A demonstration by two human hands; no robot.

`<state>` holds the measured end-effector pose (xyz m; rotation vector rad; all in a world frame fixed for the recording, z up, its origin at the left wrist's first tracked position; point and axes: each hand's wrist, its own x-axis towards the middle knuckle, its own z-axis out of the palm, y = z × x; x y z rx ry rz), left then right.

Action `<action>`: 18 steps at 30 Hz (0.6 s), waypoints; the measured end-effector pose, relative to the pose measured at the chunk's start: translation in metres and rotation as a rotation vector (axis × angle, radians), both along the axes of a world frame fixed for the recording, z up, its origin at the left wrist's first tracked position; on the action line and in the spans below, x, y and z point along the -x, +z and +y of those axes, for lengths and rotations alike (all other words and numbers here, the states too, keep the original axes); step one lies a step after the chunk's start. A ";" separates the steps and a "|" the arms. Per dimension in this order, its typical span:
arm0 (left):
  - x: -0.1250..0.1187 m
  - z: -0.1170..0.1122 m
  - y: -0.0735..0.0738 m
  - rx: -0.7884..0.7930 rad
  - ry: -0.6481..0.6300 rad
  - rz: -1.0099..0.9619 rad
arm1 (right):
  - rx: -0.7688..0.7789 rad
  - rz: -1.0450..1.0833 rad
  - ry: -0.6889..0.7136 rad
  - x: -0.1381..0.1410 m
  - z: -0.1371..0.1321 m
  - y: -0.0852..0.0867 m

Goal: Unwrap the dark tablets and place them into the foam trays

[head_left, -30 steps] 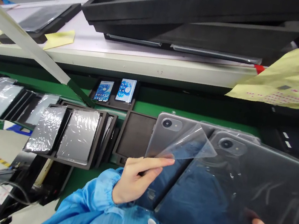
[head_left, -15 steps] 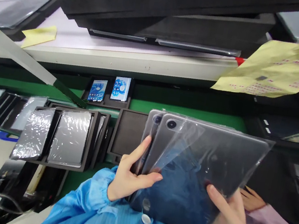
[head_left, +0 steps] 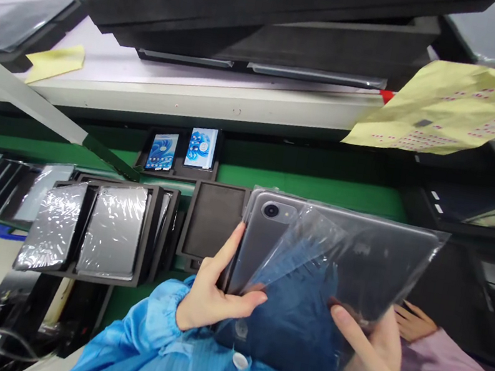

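Both my hands hold a small stack of dark grey tablets (head_left: 307, 284) in front of my chest, backs facing up, with a round camera at the upper left corner. Clear plastic film covers most of the top tablet and reaches past its right edge. My left hand (head_left: 222, 282) grips the left short side, thumb on top and fingers along the edge. At the lower right, my right hand (head_left: 371, 352) clasps the stack, its thumb over the film and its other fingers underneath. Exactly how many tablets lie beneath is hidden.
Left of the stack stand black foam trays (head_left: 146, 238) with film-wrapped tablets (head_left: 113, 229). Behind is a tray with two lit tablets (head_left: 201, 147). A bare black tray (head_left: 213, 221) sits beside my left hand. A co-worker's hand (head_left: 414, 321) is at right. Above hangs yellow paper (head_left: 459, 113).
The top tablet has slid left over the one beneath, so their edges now nearly line up. The co-worker's hand shows more, and the view has shifted slightly.
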<state>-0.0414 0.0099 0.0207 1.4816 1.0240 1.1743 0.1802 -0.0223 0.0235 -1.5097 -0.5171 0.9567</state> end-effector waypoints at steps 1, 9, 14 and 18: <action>0.000 -0.001 -0.001 0.006 0.000 -0.001 | 0.000 0.008 0.000 0.000 0.000 0.000; 0.000 0.002 0.007 0.009 -0.068 -0.067 | -0.083 -0.029 0.057 0.001 0.001 -0.005; 0.003 0.021 -0.004 0.012 -0.134 -0.134 | -0.212 -0.065 0.137 0.004 0.003 -0.012; 0.002 0.035 -0.028 -0.109 -0.117 -0.247 | -0.424 -0.019 0.323 0.005 0.010 -0.022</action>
